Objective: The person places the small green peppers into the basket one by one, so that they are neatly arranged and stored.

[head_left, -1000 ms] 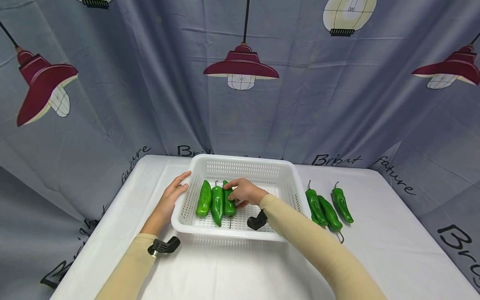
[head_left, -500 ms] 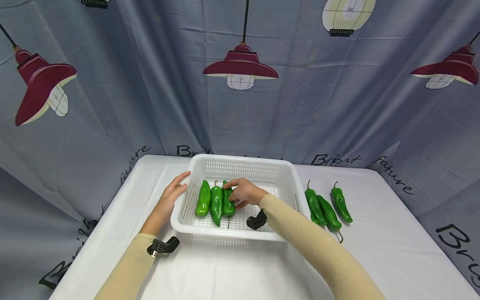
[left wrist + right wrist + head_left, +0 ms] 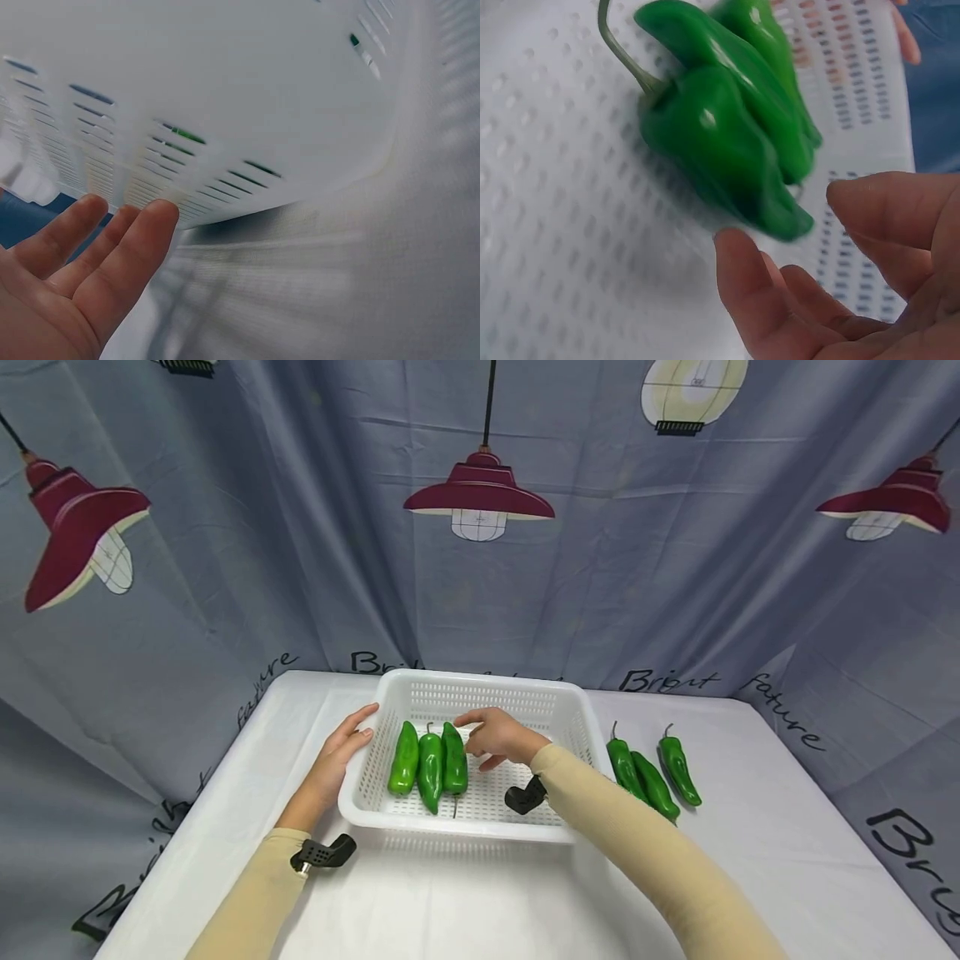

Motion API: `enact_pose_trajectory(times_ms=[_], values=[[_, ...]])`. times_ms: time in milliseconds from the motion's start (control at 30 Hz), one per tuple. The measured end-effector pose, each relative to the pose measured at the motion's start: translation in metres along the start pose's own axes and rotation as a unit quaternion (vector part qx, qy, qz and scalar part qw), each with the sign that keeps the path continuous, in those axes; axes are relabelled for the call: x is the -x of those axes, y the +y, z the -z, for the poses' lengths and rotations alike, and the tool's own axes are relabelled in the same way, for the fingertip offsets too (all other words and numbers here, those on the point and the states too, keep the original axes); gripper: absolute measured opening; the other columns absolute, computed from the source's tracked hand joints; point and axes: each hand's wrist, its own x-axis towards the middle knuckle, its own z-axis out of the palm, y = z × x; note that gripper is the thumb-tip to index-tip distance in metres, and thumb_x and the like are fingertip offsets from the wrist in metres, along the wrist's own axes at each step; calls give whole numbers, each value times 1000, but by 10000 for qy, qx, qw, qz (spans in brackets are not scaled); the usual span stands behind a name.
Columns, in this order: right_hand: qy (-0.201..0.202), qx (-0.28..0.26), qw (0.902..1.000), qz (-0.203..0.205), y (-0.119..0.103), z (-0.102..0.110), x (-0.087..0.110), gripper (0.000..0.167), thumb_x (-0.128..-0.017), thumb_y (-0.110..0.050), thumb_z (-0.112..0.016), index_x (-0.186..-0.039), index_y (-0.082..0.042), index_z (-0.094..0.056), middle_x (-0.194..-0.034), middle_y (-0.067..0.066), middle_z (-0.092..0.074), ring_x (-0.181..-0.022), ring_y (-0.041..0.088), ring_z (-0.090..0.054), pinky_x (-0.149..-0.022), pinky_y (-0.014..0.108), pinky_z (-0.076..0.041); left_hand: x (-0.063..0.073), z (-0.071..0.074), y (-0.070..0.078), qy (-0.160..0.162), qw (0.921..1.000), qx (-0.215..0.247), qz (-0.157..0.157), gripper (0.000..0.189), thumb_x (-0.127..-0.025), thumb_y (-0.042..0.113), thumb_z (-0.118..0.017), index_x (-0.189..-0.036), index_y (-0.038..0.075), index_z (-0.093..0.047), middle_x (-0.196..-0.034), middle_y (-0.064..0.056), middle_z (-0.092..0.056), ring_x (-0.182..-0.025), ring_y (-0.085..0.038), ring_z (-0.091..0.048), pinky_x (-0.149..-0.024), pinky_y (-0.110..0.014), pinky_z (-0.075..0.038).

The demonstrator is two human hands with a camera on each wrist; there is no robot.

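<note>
In the head view, three glossy green chili peppers lie side by side in the left half of a white perforated basket (image 3: 480, 833): a left pepper (image 3: 403, 760), a middle pepper (image 3: 431, 770) and a right pepper (image 3: 453, 762) with its stem toward the person. Just right of that last pepper is my right hand (image 3: 504, 737), fingers spread and holding nothing. A gap shows between its fingertips and the pepper (image 3: 705, 139) in the right wrist view. My left hand (image 3: 333, 760) lies along the basket's left outer side, its fingers (image 3: 124, 259) extended at the slotted wall.
Outside the basket on the right, three more green peppers lie on the white-covered table (image 3: 780, 827): one (image 3: 626, 768) by the basket wall, another (image 3: 656, 785) beside it, and a third (image 3: 679, 770) farther right. A blue-grey curtain (image 3: 337, 560) with printed lamps surrounds the table.
My right hand has let go of the right pepper in the basket and drawn back slightly to the right. The left hand stays at the basket's side.
</note>
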Motion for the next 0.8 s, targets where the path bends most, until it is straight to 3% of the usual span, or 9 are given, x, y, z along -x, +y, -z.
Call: enact_pose_trajectory(times_ms=[67, 167, 267, 333, 533, 800], values=[[21, 31, 10000, 56, -2, 10, 5, 63, -85, 7, -59, -146, -9, -55, -115, 17, -64, -81, 17, -53, -68, 37, -63, 0, 0, 0, 14, 10000, -17, 4, 53, -111, 24, -36, -162, 13, -25, -168, -16, -25, -143, -33, -43, -97, -13, -50], [108, 94, 9999, 53, -4, 24, 12, 60, -89, 3, -63, -147, -9, -54, -143, 26, -55, -86, 16, -57, -71, 37, -63, 0, 1, 1, 19, 10000, -25, 2, 53, -111, 24, -37, -162, 13, -25, -167, -17, -27, -133, -16, -53, -96, -14, -51], [172, 110, 9998, 64, -4, 38, 19, 60, -91, 1, -63, -148, -10, -52, -148, 27, -51, -90, 17, -60, -73, 38, -64, 0, 1, 0, -3, 10000, 50, 3, 54, -111, 23, -37, -162, 12, -25, -166, -19, -28, -119, 1, -57, -95, -15, -52], [193, 65, 9998, 54, -4, 49, 24, 59, -93, 0, -63, -150, -10, -51, -150, 26, -50, -97, 21, -63, -76, 39, -64, 0, 0, 0, -33, 10000, 84, -4, 54, -111, 23, -37, -162, 12, -24, -166, -19, -28, -117, 5, -57, -95, -15, -52], [236, 27, 9997, 33, 2, 86, 45, 60, -99, -3, -61, -155, -13, -43, -157, 25, -42, -131, 42, -57, -87, 43, -63, 1, 0, 1, -12, 10000, -27, 16, 53, -111, 26, -37, -162, 14, -25, -167, -17, -27, -129, -11, -55, -95, -16, -53], [632, 127, 9977, 186, 21, 145, 78, 65, -102, -7, -58, -161, -10, -30, -160, 28, -35, -136, 46, -52, -96, 47, -60, 2, -1, 3, -51, 10000, -39, -2, 53, -112, 27, -35, -162, 14, -23, -168, -16, -24, -142, -29, -44, -97, -15, -51]])
